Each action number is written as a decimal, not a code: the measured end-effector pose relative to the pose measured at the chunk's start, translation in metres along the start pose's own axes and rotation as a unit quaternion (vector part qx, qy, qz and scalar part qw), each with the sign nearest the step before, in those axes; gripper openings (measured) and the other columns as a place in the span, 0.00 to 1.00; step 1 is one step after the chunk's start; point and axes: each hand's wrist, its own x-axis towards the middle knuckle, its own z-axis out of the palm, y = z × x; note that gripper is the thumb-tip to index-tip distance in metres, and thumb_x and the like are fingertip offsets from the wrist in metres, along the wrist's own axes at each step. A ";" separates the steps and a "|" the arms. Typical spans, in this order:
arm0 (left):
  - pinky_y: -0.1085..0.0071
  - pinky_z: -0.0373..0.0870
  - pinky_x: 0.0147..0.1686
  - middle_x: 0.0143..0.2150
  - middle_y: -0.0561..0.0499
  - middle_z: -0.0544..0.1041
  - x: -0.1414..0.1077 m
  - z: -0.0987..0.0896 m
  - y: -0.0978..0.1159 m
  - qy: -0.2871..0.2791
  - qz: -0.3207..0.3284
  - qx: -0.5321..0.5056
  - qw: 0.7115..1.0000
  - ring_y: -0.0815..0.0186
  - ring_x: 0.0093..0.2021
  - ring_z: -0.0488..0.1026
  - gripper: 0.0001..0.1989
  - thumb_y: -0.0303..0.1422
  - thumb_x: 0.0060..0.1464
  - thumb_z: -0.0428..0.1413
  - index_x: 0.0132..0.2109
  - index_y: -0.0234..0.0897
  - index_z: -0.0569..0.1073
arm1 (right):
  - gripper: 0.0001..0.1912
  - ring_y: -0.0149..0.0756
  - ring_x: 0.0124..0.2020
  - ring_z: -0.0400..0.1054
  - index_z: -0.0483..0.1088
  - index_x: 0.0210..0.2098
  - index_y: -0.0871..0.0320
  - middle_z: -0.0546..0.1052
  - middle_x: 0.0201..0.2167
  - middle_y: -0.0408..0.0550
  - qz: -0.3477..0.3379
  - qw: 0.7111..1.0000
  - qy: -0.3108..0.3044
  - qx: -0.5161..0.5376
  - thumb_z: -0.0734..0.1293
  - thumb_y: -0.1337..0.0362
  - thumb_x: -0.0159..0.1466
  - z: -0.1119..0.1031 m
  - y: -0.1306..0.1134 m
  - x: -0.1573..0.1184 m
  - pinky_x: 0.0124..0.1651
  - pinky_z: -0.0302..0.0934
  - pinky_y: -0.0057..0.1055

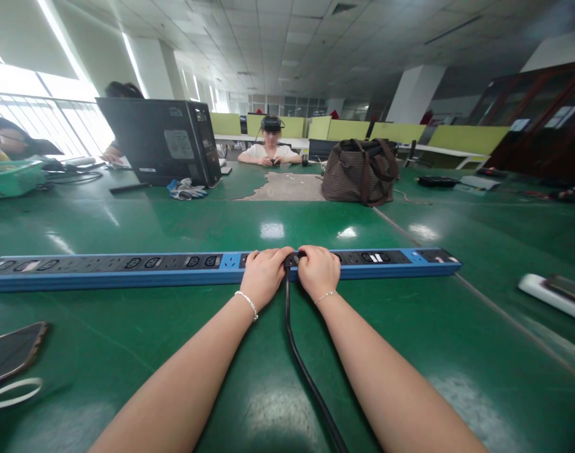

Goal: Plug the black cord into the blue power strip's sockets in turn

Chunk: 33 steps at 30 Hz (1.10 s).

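A long blue power strip (174,277) with black and blue sockets lies across the green table. Both my hands are at its middle, close together. My left hand (265,277) rests over the strip with its fingers bent round the left side of a black plug end. My right hand (319,272) is curled on the strip just to the right, its fingertips at a small dark part too hidden to name. A thick black cable (299,365) runs from between my hands down toward the bottom edge. The fingers partly cover the plug and the sockets under it.
Beyond the strip stand a black computer case (160,141), gloves (187,189) and a brown striped bag (358,171). A phone (14,349) lies at left, a white power strip (554,299) at right. A person (270,152) sits opposite; a green basket (14,181) is far left.
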 end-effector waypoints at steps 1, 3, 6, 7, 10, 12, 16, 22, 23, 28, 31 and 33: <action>0.59 0.62 0.52 0.49 0.49 0.77 0.000 0.001 -0.001 0.004 0.001 -0.002 1.000 0.62 0.49 0.71 0.17 0.29 0.59 0.46 0.53 0.44 0.68 | 0.16 0.36 0.47 0.66 0.75 0.40 0.52 0.78 0.42 0.44 0.001 1.000 0.001 0.000 0.58 0.68 0.59 0.000 0.000 0.000 0.49 0.50 0.35; 0.59 0.63 0.52 0.48 0.48 0.77 0.001 0.003 -0.001 0.014 0.006 -0.010 1.000 0.62 0.49 0.72 0.17 0.28 0.58 0.47 0.52 0.43 0.69 | 0.16 0.36 0.47 0.66 0.75 0.40 0.52 0.78 0.42 0.44 0.002 1.000 0.001 0.000 0.57 0.68 0.59 0.000 0.000 0.001 0.49 0.50 0.35; 0.62 0.66 0.50 0.46 0.47 0.77 0.007 -0.002 0.002 0.084 -0.016 -0.064 0.994 0.63 0.47 0.73 0.15 0.29 0.58 0.47 0.51 0.40 0.69 | 0.17 0.36 0.47 0.66 0.75 0.39 0.52 0.78 0.43 0.44 0.005 1.000 0.001 0.000 0.57 0.68 0.59 0.000 -0.001 0.001 0.49 0.50 0.35; 0.64 0.68 0.47 0.44 0.46 0.77 0.010 -0.007 0.003 0.137 -0.046 -0.094 0.985 0.63 0.45 0.73 0.15 0.32 0.58 0.47 0.52 0.38 0.68 | 0.16 0.37 0.47 0.66 0.75 0.39 0.51 0.78 0.43 0.44 0.006 1.000 0.000 0.000 0.58 0.68 0.59 0.000 -0.001 0.001 0.49 0.50 0.35; 0.66 0.69 0.45 0.46 0.47 0.76 0.017 -0.026 0.002 0.219 -0.093 -0.137 0.962 0.64 0.43 0.74 0.17 0.35 0.59 0.47 0.54 0.38 0.66 | 0.16 0.36 0.47 0.66 0.75 0.39 0.51 0.78 0.43 0.43 0.004 1.000 0.000 0.002 0.58 0.68 0.58 -0.001 -0.001 0.000 0.48 0.50 0.34; 0.64 0.69 0.45 0.46 0.47 0.77 0.015 -0.040 -0.009 0.191 -0.089 -0.113 0.971 0.62 0.42 0.74 0.18 0.36 0.58 0.48 0.55 0.39 0.66 | 0.16 0.36 0.47 0.66 0.75 0.39 0.52 0.78 0.43 0.43 0.001 1.000 0.001 0.007 0.58 0.68 0.58 -0.001 -0.001 0.000 0.48 0.50 0.34; 0.64 0.70 0.44 0.46 0.47 0.77 -0.008 -0.063 -0.052 0.139 -0.106 -0.084 0.981 0.61 0.42 0.75 0.20 0.37 0.56 0.49 0.55 0.40 0.67 | 0.16 0.36 0.46 0.66 0.75 0.38 0.52 0.78 0.42 0.43 0.001 1.000 0.009 0.013 0.58 0.68 0.59 0.000 0.000 -0.001 0.49 0.50 0.34; 0.59 0.71 0.45 0.42 0.45 0.80 -0.042 -0.073 -0.097 0.066 -0.148 -0.074 0.984 0.57 0.41 0.76 0.22 0.40 0.53 0.50 0.53 0.39 0.71 | 0.16 0.36 0.46 0.66 0.75 0.38 0.52 0.78 0.42 0.44 0.006 1.000 0.009 0.017 0.58 0.68 0.58 0.001 0.000 0.000 0.49 0.49 0.35; 0.59 0.72 0.44 0.41 0.46 0.80 -0.043 -0.072 -0.098 0.059 -0.154 -0.072 0.984 0.58 0.40 0.76 0.22 0.40 0.53 0.50 0.54 0.40 0.71 | 0.16 0.36 0.46 0.66 0.75 0.38 0.52 0.78 0.42 0.44 0.006 1.000 0.009 0.018 0.58 0.68 0.59 0.001 0.001 0.000 0.49 0.49 0.35; 0.62 0.71 0.45 0.45 0.48 0.79 -0.040 -0.066 -0.094 0.054 -0.146 -0.053 0.986 0.60 0.44 0.76 0.21 0.39 0.54 0.50 0.55 0.42 0.70 | 0.16 0.37 0.46 0.66 0.75 0.38 0.52 0.78 0.42 0.45 0.006 1.000 0.010 0.026 0.58 0.69 0.59 0.001 0.001 0.000 0.50 0.49 0.35; 0.63 0.71 0.46 0.48 0.49 0.78 -0.039 -0.065 -0.094 0.056 -0.142 -0.030 0.988 0.60 0.46 0.76 0.20 0.38 0.55 0.50 0.55 0.44 0.70 | 0.16 0.37 0.46 0.66 0.75 0.38 0.52 0.78 0.42 0.45 0.006 1.000 0.011 0.025 0.58 0.68 0.59 0.001 0.000 0.000 0.49 0.49 0.35; 0.63 0.71 0.46 0.47 0.49 0.79 -0.039 -0.065 -0.094 0.049 -0.140 -0.015 0.989 0.60 0.46 0.76 0.20 0.38 0.55 0.50 0.55 0.45 0.70 | 0.16 0.37 0.46 0.66 0.75 0.38 0.52 0.78 0.42 0.45 0.008 1.000 0.009 0.025 0.58 0.68 0.58 0.001 0.000 0.000 0.49 0.49 0.35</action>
